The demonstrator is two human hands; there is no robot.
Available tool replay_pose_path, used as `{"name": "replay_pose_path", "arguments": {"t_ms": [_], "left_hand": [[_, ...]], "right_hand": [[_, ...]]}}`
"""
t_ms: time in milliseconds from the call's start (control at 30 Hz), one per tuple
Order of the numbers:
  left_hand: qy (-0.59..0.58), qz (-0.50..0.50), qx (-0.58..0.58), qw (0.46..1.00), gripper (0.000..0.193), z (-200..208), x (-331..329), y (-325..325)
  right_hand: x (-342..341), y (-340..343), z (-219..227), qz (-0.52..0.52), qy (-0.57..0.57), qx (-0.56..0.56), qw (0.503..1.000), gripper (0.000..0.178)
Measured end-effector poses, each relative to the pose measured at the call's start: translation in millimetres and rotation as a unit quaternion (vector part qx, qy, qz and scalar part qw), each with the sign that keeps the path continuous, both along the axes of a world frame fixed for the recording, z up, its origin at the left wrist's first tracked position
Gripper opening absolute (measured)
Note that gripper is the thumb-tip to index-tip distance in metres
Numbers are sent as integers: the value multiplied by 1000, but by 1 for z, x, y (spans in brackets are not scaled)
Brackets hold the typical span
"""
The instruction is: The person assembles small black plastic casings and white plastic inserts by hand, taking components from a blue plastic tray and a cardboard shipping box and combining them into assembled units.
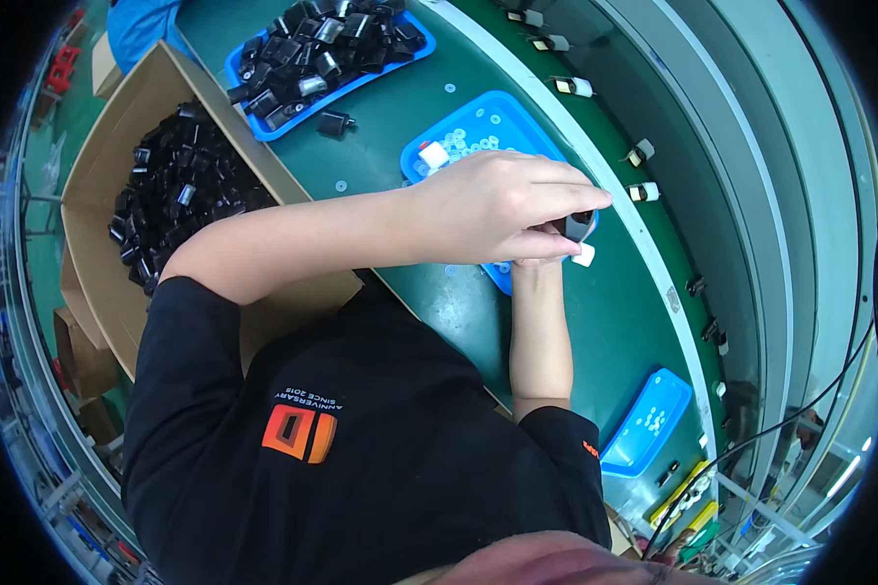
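My left hand (507,203) reaches across from the left over the blue tray and is closed, thumb and fingers around a black cylindrical part (578,227). Below it, my right hand (537,261) comes up from the near side. Most of it is hidden behind the left hand, so its fingers do not show. A small white block-like piece (583,255) shows right beside the black part. The blue tray (507,105) under my hands holds many small translucent rings (458,141). Another white piece with a bit of red (433,154) sits at its left side.
A cardboard box (88,185) of black cylindrical parts stands at left. A blue tray (334,95) heaped with similar parts lies at the back; one loose part (336,124) is beside it. A smaller blue tray (619,456) sits at right. Parts line the green belt (610,127) beyond the pale rail.
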State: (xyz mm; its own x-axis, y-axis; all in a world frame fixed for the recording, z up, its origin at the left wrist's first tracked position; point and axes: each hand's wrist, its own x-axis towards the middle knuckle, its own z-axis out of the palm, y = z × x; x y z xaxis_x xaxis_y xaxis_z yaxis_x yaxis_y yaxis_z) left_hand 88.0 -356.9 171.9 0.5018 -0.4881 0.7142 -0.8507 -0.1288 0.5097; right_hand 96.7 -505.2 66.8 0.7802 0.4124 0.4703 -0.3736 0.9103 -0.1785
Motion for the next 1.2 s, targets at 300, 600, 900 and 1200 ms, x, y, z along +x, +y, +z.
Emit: {"name": "replay_pose_path", "arguments": {"t_ms": [300,600,900,1200], "left_hand": [[-16,5,12,1000,47,-3,-1,3],[-9,2,14,1000,49,-7,1,3],[-34,9,14,999,50,-9,2,4],[-31,11,13,999,52,-14,6,3]], "right_hand": [[9,-3,-24,-98,24,-61,993,35],[10,-5,-24,-85,14,-70,994,37],[8,2,-20,-81,-19,-54,995,45],[6,9,0,-183,11,-176,967,49]]}}
